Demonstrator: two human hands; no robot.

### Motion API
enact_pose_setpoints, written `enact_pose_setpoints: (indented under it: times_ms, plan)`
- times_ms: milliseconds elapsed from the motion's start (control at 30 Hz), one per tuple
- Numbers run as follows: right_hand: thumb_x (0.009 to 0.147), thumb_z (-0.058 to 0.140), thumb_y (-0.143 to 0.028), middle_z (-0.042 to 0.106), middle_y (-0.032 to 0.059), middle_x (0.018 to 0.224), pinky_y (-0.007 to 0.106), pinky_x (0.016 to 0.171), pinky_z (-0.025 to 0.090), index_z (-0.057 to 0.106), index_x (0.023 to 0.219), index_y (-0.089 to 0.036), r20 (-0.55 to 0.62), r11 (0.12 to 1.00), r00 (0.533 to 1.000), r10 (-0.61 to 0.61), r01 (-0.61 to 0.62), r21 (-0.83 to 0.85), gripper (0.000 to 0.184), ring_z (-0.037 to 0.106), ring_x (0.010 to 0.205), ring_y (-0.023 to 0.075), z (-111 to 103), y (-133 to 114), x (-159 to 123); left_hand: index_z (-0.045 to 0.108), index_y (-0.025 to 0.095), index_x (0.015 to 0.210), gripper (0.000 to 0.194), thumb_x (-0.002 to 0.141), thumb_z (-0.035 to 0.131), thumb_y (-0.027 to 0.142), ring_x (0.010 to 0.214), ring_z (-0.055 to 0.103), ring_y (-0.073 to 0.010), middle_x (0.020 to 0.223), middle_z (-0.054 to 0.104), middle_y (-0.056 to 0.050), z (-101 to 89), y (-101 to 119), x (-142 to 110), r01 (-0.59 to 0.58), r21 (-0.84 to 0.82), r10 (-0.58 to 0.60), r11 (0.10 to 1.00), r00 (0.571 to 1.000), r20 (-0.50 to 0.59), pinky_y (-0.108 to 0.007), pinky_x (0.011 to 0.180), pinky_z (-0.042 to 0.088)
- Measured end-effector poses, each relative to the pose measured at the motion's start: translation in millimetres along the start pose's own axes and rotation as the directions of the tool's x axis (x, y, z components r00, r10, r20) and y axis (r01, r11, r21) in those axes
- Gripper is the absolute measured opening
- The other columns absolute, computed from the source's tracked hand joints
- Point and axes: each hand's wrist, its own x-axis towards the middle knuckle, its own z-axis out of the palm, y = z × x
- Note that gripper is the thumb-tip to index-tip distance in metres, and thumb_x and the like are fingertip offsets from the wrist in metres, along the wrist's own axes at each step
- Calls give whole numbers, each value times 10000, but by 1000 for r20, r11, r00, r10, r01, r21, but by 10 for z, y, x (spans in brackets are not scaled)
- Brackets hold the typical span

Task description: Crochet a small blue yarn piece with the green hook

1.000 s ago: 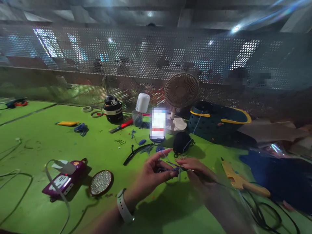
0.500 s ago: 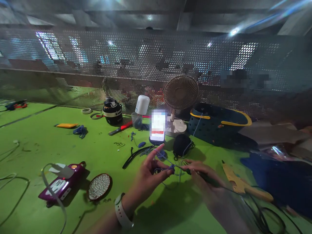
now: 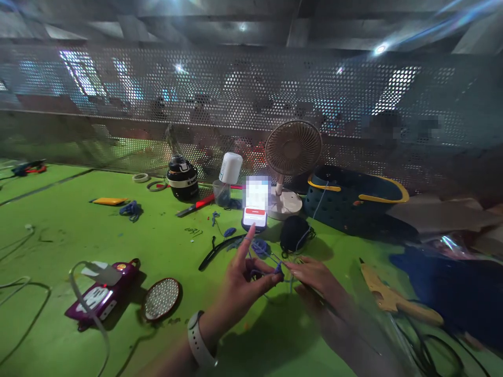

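My left hand [image 3: 244, 277], with a white watch on the wrist, pinches a small piece of blue yarn work [image 3: 277, 270] between thumb and fingers, index finger raised. My right hand [image 3: 314, 277] meets it from the right, fingers closed on what looks like a thin crochet hook and the blue strand. The strand runs up towards the dark blue basket [image 3: 353, 201]. A black yarn ball [image 3: 294, 233] lies just behind my hands on the green table [image 3: 58, 230].
A lit phone [image 3: 255, 207] stands propped before a small desk fan [image 3: 291, 157]. A black hanger [image 3: 220, 248], purple power strip [image 3: 100, 293], round mirror [image 3: 162, 298], yellow glue gun [image 3: 393, 298] and dark blue cloth [image 3: 451, 288] lie around. A perforated metal screen bounds the back.
My left index finger has lifted from pointing right to pointing up. Both hands have stayed together over the same spot, working the blue yarn.
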Motion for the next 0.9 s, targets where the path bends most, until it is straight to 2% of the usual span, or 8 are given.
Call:
enact_pose_setpoints:
  times_ms: [167, 300, 400, 467, 533, 633, 733, 900]
  plan:
    - [967, 560, -288, 781, 46, 1071, 441, 957, 546, 664, 1148, -292, 23, 1000, 1000, -17, 16, 27, 209, 731, 1007, 222, 14, 22, -39, 12, 263, 1562, 1196, 704, 844, 206, 655, 642, -130, 726, 701, 22, -15, -19, -3, 15, -55, -15, 998, 1000, 1, -251, 646, 518]
    - [966, 554, -334, 769, 48, 1122, 483, 999, 515, 672, 1143, -298, 61, 998, 997, 40, -43, 44, 216, 719, 1047, 235, 88, 154, -103, -86, 257, 1550, 1272, 694, 852, 190, 656, 647, -134, 715, 707, 17, 3, -28, 0, 8, -85, -7, 996, 1000, 7, -240, 624, 513]
    - [934, 592, -415, 808, 2, 957, 408, 909, 585, 732, 984, -337, 109, 996, 992, 65, -71, 52, 168, 769, 832, 206, 141, 199, -97, -131, 262, 1541, 1284, 706, 840, 174, 671, 650, -130, 720, 704, 25, 31, -28, -13, -13, -81, 14, 997, 1000, 6, -237, 643, 520]
    - [934, 603, -378, 806, -9, 955, 410, 901, 595, 728, 990, -344, 87, 994, 992, 88, -93, 56, 141, 770, 829, 205, 144, 147, -78, -154, 259, 1535, 1292, 710, 836, 171, 675, 654, -130, 721, 706, 26, 47, -32, -26, -18, -86, 19, 996, 1000, 13, -239, 651, 525]
    - [952, 588, -291, 792, 5, 1023, 443, 969, 561, 695, 1081, -321, 38, 988, 990, 136, -138, 65, 171, 753, 941, 213, 125, 57, -68, -149, 255, 1537, 1280, 717, 830, 172, 683, 660, -134, 730, 712, 19, 54, -38, -35, -12, -88, 15, 996, 1000, 25, -246, 660, 531]
    - [899, 665, -244, 797, -1, 950, 447, 1012, 542, 723, 995, -306, -49, 960, 973, 226, -214, 178, 128, 759, 875, 209, 98, -41, -84, -96, 257, 1550, 1250, 714, 829, 165, 671, 659, -136, 724, 706, 20, 53, -41, -35, -10, -87, 13, 996, 1000, 25, -252, 649, 533]
    - [886, 676, -223, 793, -2, 978, 463, 1031, 530, 734, 997, -310, -58, 939, 954, 293, -276, 203, 152, 753, 907, 214, 96, -57, -109, -32, 248, 1559, 1225, 701, 838, 167, 655, 655, -130, 714, 698, 21, 47, -31, -23, 12, -100, -9, 995, 1000, 28, -243, 634, 530]
    - [914, 642, -238, 795, -18, 996, 438, 1037, 524, 737, 1040, -338, -103, 972, 975, 195, -179, 152, 187, 752, 928, 196, 104, -64, -85, 43, 235, 1563, 1175, 703, 840, 165, 638, 644, -117, 711, 700, 15, 43, -13, -15, 42, -130, -37, 991, 998, 40, -227, 621, 523]
